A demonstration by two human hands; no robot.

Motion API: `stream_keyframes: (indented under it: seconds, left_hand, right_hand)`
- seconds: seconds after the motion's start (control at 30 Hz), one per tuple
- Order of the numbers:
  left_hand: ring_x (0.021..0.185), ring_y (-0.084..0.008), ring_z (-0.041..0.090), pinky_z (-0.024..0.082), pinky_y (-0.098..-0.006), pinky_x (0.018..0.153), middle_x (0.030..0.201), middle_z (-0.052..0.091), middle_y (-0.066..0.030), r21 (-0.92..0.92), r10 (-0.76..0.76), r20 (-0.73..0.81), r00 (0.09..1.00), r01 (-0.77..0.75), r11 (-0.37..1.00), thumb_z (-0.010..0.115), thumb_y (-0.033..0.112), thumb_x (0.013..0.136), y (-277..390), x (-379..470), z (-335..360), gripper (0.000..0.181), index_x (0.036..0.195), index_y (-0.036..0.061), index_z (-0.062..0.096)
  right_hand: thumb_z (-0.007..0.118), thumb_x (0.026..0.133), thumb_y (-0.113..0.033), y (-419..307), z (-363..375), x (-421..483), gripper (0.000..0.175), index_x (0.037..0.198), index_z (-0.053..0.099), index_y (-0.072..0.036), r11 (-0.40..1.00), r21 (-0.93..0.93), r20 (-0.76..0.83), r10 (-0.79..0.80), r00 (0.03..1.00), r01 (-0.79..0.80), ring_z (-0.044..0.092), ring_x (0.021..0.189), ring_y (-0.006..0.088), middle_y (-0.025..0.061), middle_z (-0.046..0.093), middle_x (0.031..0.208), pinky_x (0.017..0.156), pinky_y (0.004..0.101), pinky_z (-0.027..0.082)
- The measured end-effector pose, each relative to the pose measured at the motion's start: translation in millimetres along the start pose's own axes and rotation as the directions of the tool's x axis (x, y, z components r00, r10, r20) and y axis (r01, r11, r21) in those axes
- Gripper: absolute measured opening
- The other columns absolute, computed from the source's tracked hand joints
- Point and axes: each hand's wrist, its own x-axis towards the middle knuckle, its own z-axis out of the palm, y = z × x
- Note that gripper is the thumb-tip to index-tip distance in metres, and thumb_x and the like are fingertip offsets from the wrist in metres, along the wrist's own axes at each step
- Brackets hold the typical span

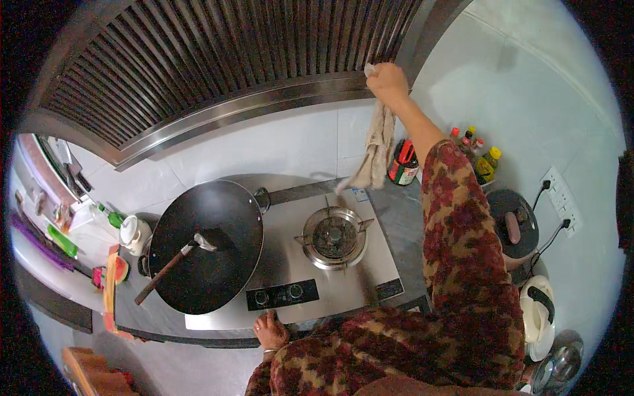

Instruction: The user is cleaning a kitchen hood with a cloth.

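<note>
My right hand (389,85) is raised to the lower right edge of a slatted range hood (247,44), gripping a beige cloth (380,143). The cloth hangs down in folds towards the back of the steel gas hob (285,218). At the hob's front edge, below the black knob panel (282,294), rests my left hand (271,331) with its fingers curled; its underside is hidden. On the hob's left half sits a large black wok (218,267), with a wooden-handled ladle (171,271) lying in it. The right burner (334,237) is bare.
Behind my right forearm stand a dark red-capped jar (403,166) and several sauce bottles (488,166). Further right are a dark round lidded cooker (512,222), a wall socket strip (562,198) and a cream-coloured appliance (532,317). A white lidded jar (134,235) stands left of the wok.
</note>
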Motion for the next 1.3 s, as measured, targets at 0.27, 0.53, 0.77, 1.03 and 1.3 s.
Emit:
stream_keyframes:
  seconds: [0.27,0.53,0.77,1.03,1.3]
  left_hand:
    - [0.097,-0.0347,0.044,0.034,-0.0452,0.084,0.106,0.048,-0.0164,-0.015,-0.014,-0.003,1.0,0.014,1.0,0.053,0.016,0.07,4,1,-2,0.04,0.11,0.0087,0.05]
    - [0.097,-0.0346,0.044,0.034,-0.045,0.083,0.105,0.049,-0.0168,-0.044,0.014,-0.015,1.0,-0.014,0.999,0.053,0.017,0.07,0,3,0,0.039,0.108,0.0073,0.052]
    - [0.098,-0.035,0.044,0.034,-0.0463,0.083,0.106,0.048,-0.0175,0.008,0.0,0.004,1.0,0.0,1.0,0.053,0.019,0.07,-1,1,4,0.043,0.112,0.008,0.051]
    - [0.098,-0.0354,0.043,0.034,-0.0469,0.084,0.105,0.048,-0.0171,-0.007,-0.001,-0.007,1.0,0.001,1.0,0.053,0.019,0.07,-3,0,5,0.044,0.113,0.0087,0.05]
    - [0.097,-0.0361,0.044,0.034,-0.0474,0.082,0.105,0.047,-0.0174,-0.017,0.008,-0.003,1.0,-0.008,1.0,0.053,0.02,0.07,-6,-1,9,0.045,0.114,0.009,0.049]
  right_hand:
    - [0.051,0.069,-0.019,-6,2,5,0.024,0.075,0.063,0.001,0.997,0.05,0.027,0.065,0.998,-0.066,0.058,0.081,0.0402,0.0246,0.06,0.081,0.073,0.0448,0.045]
    - [0.058,0.065,-0.022,-17,0,0,0.028,0.077,0.064,0.002,0.994,-0.037,0.022,0.101,0.995,-0.101,0.06,0.082,0.0383,0.0238,0.062,0.084,0.073,0.045,0.048]
    - [0.049,0.072,-0.022,-11,16,-3,0.028,0.074,0.063,0.002,0.998,0.01,-0.112,0.058,0.992,-0.057,0.058,0.079,0.0406,0.0251,0.06,0.079,0.074,0.0456,0.045]
    - [0.05,0.077,-0.026,-20,8,-7,0.031,0.078,0.062,0.003,0.999,-0.008,-0.085,0.044,0.995,-0.045,0.057,0.083,0.0409,0.0251,0.06,0.083,0.075,0.0452,0.044]
    - [0.054,0.074,-0.025,-38,-5,-3,0.027,0.08,0.065,-0.002,0.973,-0.209,0.026,0.108,0.994,-0.1,0.059,0.083,0.0386,0.0196,0.062,0.085,0.072,0.0457,0.047]
